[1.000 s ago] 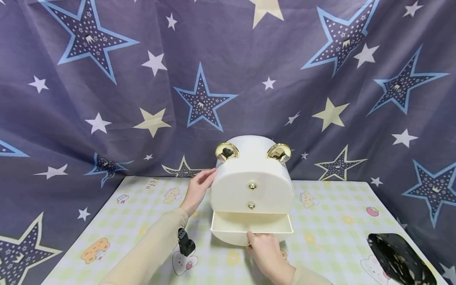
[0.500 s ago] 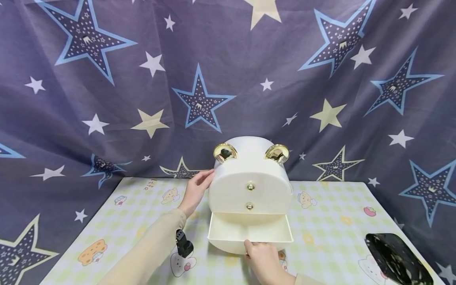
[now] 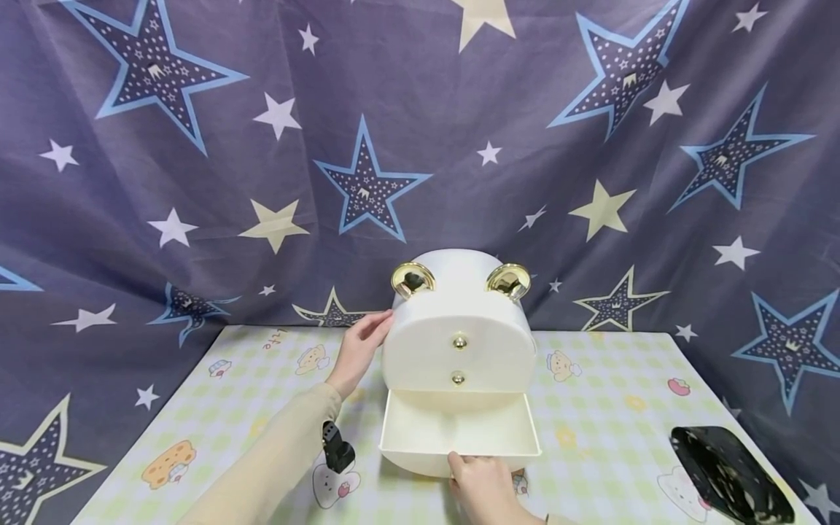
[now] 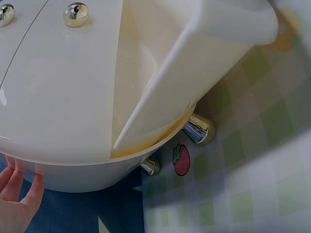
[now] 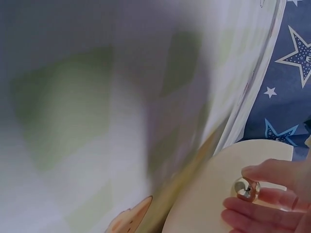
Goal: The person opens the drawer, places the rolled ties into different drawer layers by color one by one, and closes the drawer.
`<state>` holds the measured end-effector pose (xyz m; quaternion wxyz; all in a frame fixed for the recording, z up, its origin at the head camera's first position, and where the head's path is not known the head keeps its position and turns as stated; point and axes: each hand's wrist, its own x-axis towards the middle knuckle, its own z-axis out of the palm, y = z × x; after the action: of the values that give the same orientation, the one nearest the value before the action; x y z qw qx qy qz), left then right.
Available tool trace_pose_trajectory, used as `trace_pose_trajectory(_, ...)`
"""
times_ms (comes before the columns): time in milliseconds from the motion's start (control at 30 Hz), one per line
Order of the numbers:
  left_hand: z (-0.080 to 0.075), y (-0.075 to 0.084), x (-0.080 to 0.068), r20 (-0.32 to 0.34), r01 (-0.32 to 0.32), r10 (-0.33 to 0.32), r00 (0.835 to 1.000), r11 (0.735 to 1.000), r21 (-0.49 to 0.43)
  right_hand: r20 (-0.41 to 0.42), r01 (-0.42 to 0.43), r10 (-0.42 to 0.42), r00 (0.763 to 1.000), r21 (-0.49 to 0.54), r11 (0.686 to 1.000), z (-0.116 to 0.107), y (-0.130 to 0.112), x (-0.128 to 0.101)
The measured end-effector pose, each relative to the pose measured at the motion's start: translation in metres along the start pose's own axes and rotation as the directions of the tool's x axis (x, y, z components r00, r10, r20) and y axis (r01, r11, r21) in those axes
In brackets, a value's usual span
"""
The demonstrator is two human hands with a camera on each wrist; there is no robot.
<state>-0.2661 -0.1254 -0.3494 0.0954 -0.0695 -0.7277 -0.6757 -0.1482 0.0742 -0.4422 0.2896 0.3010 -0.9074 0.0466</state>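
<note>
The white cabinet [image 3: 492, 357] stands on the checked surface [image 3: 604, 408], between the two hands. Its lowest drawer [image 3: 420, 462] is pulled out toward the person, directly ahead of the right grip [image 3: 485, 487], which pinches the gold drawer knob [image 5: 246, 190] between thumb and fingers. The left grip [image 3: 359, 346] has its fingers extended, tips resting against the cabinet's left side. Two more gold knobs [image 3: 459, 342] sit one above the other on the closed front panels.

Compared with a second ago, the drawer is farther out, exposing more of its pale interior, and the right grip has come nearer the person with it. The left grip keeps its place at the side, and the cabinet stays put.
</note>
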Motion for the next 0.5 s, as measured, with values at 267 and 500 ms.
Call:
trace_pose_trajectory(267,0.0002,0.0008,-0.0002,-0.002,0.000,0.000,1.000,1.000,0.006,0.042,0.021,-0.021,0.999,-0.002,1.000,-0.0030,-0.0021,-0.0022)
trace_pose_trajectory(500,0.0004,0.0008,-0.0004,-0.005,-0.001,0.001,1.000,1.000,0.014,0.039,0.038,-0.038,0.999,-0.004,0.999,-0.0028,-0.0053,-0.0069)
